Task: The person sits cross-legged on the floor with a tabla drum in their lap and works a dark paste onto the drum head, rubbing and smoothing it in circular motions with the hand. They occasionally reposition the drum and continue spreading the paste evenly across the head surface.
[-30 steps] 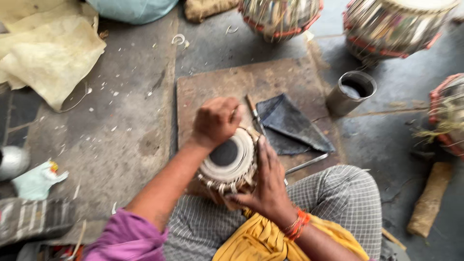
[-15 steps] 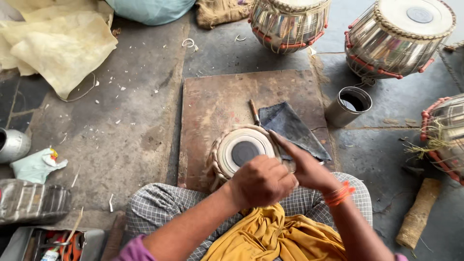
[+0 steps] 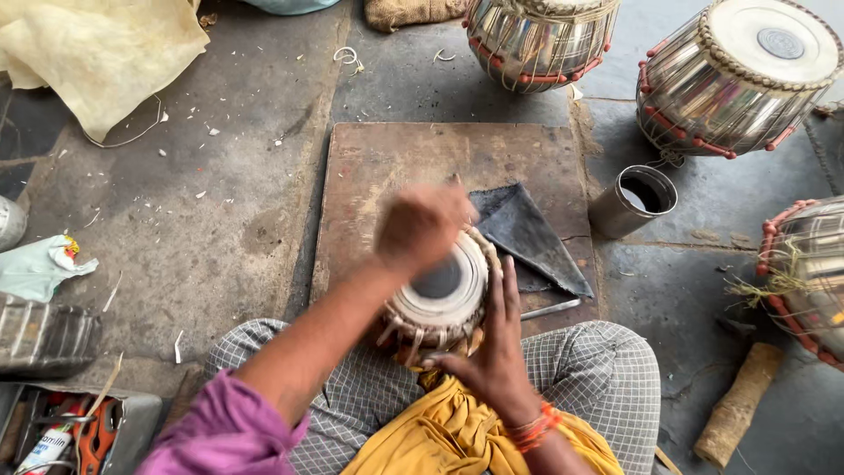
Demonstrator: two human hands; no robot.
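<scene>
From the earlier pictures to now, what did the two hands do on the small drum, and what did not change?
The left hand, which half a second ago was drawn back near the lap, has moved forward again over the far rim of the small drum, blurred by motion. The right hand kept steadying the drum's right side, fingers now spread. The drum stayed on the lap; the dark cloth, wooden board and metal cup stayed put.

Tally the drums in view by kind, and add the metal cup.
Small drum under the left hand and steadied by the right hand: 1
Large metal-bodied drums: 3
Metal cup: 1
Total: 5
</scene>
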